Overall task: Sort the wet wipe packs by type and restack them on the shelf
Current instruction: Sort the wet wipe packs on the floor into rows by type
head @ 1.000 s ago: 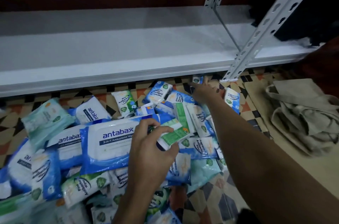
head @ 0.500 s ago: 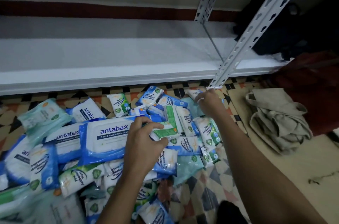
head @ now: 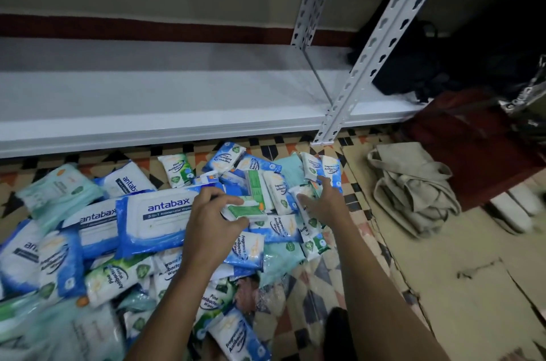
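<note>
On the patterned floor (head: 298, 304) just below the white shelf (head: 147, 112), a loose heap of wipe packs (head: 165, 245), none yet on the board; left hand (head: 211, 230) pinching a small green-and-white pack (head: 246, 210) between thumb and curled fingers, right hand (head: 326, 202) spread flat over the small packs at the heap's right edge, pressing or raking rather than gripping, as far as can be judged. Best done, probably, by gathering one kind at a time: keep the green pack pinched by its short edge, add only matching ones under it, square the edges, then lay the bundle flat on the shelf with labels one way; slick soft wrappers likely to slide, so lift low and keep bundles small. Counted, where visible: three large blue packs marked antabax (head: 156, 216) overlapping at left, perhaps a fourth half cut off at the edge; two green-and-white slim packs, one held, one upright (head: 256, 186) just behind; pale teal packs (head: 59, 189), about three; small blue and small pine-green packs too many and too overlapped to count surely, well over a dozen together. Beside the heap, a crumpled beige cloth bag (head: 413, 183).
</note>
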Demonstrator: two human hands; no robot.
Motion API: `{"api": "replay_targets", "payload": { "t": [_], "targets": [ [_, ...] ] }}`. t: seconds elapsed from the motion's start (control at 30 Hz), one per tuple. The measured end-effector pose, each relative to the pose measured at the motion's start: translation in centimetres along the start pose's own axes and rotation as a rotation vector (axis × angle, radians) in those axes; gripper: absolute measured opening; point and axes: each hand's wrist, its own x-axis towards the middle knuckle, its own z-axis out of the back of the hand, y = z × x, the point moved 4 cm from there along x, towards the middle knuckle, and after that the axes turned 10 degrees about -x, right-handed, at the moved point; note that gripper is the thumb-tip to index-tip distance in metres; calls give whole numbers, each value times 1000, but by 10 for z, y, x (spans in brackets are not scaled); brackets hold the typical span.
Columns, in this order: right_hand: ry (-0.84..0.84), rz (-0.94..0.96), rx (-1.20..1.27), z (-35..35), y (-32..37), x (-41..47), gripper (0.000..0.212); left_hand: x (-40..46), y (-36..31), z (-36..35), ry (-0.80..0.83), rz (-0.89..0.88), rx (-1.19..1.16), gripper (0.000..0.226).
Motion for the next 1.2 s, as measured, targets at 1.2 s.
{"api": "replay_targets", "payload": {
  "t": [1.2],
  "targets": [
    [166,-158,252,-80,-100,-233,52,-273,48,-31,397,693,-288,35]
  ]
}}
